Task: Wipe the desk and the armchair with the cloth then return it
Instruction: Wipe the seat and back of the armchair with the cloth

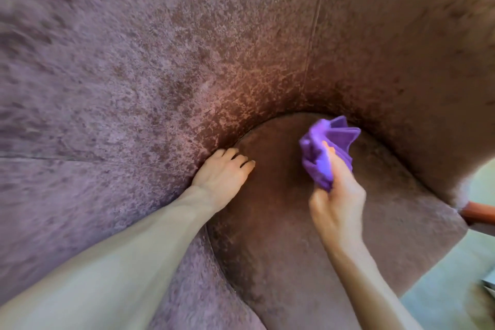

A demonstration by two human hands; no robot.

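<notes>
Mauve velvet covers almost all of the view: you are leaning deep into the armchair (187, 61), with its curved back in front of you and a sewn seam (313, 35) running down it. Below lies the darker seat cushion (294, 236). At the right edge a reddish wooden part (479, 211) of the chair shows, and under it a pale floor (442, 289). The desk is not in view.

Your right hand (337, 203) holds the purple cloth (324, 147). The fingers and thumb are curled around its lower part, so the cloth is gathered into a bunch and its free folds stand up toward the back of the chair. It seems to be just above the seat, near the place where cushion and back meet, but I cannot tell if it touches the velvet. A bunched grip like this probably gives you a thick pad to press into the narrow curve.

Your left hand (222, 177) holds nothing. Its fingers are relaxed and a little bent, and it rests on the edge of the cushion, right at the groove under the back. I think it is there to support your weight while you lean in.

In my judgement you are in the armchair part of the task, and returning the cloth is not yet done.
</notes>
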